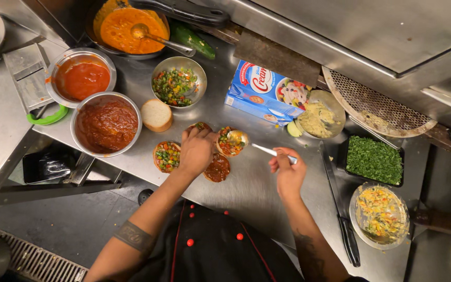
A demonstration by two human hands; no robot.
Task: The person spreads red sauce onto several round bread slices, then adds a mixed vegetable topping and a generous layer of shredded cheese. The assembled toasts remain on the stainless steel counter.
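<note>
my right hand (288, 175) fingers are pinching a spoon (238, 139) over a veggie-topped bread round (230, 143) while my left hand (197, 151) fingers steady it on the counter (257, 193)

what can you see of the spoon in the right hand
The spoon is shiny metal with a slim straight handle. The right hand pinches the handle's far end, so the spoon lies nearly level, bowl pointing left. The bowl hovers over or rests on a small round bread slice topped with chopped vegetables; contact can't be told. The left hand steadies the slices beside it, above the steel counter.
</note>
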